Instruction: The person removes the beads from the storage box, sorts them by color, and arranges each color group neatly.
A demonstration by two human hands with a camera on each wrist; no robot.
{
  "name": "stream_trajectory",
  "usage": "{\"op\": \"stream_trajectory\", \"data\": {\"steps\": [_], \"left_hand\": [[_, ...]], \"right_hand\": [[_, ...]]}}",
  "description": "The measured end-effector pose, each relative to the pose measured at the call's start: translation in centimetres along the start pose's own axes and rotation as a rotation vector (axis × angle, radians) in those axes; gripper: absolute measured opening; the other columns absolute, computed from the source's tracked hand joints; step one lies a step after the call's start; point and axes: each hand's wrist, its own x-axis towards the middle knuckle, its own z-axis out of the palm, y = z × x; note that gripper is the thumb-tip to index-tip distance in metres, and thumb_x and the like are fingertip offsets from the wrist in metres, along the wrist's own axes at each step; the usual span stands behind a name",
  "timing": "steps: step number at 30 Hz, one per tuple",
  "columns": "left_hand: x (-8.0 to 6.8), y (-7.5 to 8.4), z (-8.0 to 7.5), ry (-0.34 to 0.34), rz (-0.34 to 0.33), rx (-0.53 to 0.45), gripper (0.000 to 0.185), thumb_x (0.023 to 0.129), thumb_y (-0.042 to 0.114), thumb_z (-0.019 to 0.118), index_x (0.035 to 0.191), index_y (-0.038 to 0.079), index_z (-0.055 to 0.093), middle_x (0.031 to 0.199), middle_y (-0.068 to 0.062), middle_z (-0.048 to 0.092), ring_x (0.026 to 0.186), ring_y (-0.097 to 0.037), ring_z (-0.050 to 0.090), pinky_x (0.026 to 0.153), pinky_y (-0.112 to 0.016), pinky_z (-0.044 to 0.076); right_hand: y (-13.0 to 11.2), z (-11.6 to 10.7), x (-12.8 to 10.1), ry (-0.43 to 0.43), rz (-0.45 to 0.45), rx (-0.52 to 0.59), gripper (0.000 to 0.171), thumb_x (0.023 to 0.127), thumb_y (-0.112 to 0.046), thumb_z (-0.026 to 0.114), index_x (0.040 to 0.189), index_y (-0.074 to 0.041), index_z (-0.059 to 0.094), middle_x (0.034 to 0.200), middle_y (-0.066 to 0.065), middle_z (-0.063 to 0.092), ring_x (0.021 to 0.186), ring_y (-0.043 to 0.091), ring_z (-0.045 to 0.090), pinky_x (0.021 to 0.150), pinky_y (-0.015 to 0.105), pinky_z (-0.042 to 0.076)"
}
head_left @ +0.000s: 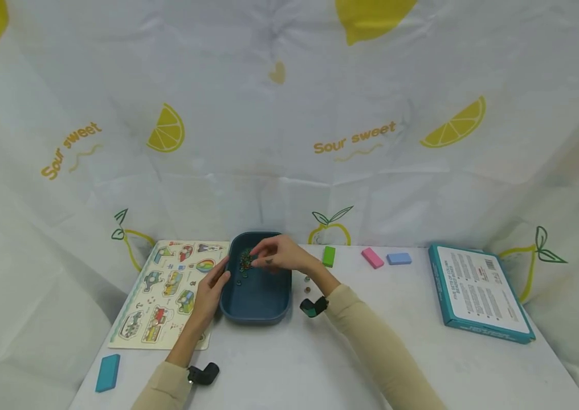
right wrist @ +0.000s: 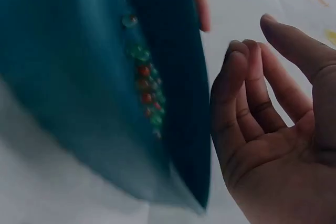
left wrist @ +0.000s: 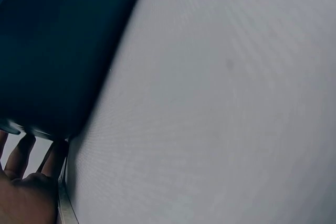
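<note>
A dark blue tray (head_left: 256, 304) stands mid-table with a cluster of small red and green beads (head_left: 245, 262) against its far left wall; the beads (right wrist: 148, 94) also show in the right wrist view. My left hand (head_left: 212, 289) holds the tray's left rim, with a fingertip (right wrist: 199, 4) over the edge and the other fingers (left wrist: 23, 156) along the outer wall (left wrist: 52, 51). My right hand (head_left: 274, 255) hovers over the beads, its fingers (right wrist: 247, 103) loosely bent and its palm empty.
A picture puzzle board (head_left: 166, 290) lies left of the tray, with a blue block (head_left: 107, 373) near the front left edge. Green (head_left: 328, 256), pink (head_left: 372, 257) and light blue (head_left: 399, 258) blocks lie behind. A teal box (head_left: 479, 290) sits right. Two stray beads (head_left: 307, 290) lie beside the tray.
</note>
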Motion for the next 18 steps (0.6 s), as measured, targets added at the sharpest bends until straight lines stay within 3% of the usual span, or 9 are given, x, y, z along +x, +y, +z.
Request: {"op": "stream_trajectory", "data": {"steps": [4,7,11,18], "left_hand": [[0.1,0.1,0.0,-0.002,-0.001,0.009,0.052,0.112,0.030,0.054,0.162,0.018,0.044,0.172,-0.006,0.040,0.162,-0.027,0.034,0.108,0.002,0.036],[0.0,0.1,0.0,-0.003,-0.002,0.004,0.053,0.112,0.031,0.054,0.162,0.017,0.044,0.172,-0.006,0.039,0.162,-0.027,0.033,0.108,0.002,0.036],[0.0,0.1,-0.1,-0.006,0.009,-0.004,0.052,0.112,0.032,0.053,0.162,0.017,0.044,0.172,-0.006,0.039,0.162,-0.027,0.033,0.108,0.002,0.036],[0.2,-0.1,-0.1,-0.017,0.012,-0.012,0.052,0.113,0.029,0.053,0.162,0.017,0.044,0.173,-0.006,0.038,0.163,-0.027,0.032,0.109,0.002,0.036]], "right_hand": [[0.0,1.7,2.9,-0.089,0.063,-0.016,0.034,0.098,-0.020,0.077,0.127,-0.002,0.074,0.104,0.023,0.079,0.088,0.046,0.075,0.075,0.045,0.067],[0.5,2.9,4.0,-0.110,0.122,-0.058,0.029,0.096,-0.015,0.079,0.121,-0.002,0.077,0.096,0.018,0.081,0.075,0.031,0.076,0.067,0.033,0.065],[1.1,4.0,4.6,-0.108,0.179,-0.077,0.022,0.094,-0.012,0.080,0.114,-0.002,0.079,0.081,0.011,0.079,0.060,0.012,0.068,0.056,0.024,0.059],[1.8,4.8,4.9,-0.120,0.209,-0.153,0.018,0.092,-0.014,0.083,0.110,-0.009,0.082,0.060,-0.001,0.069,0.049,0.009,0.064,0.047,0.021,0.054]]}}
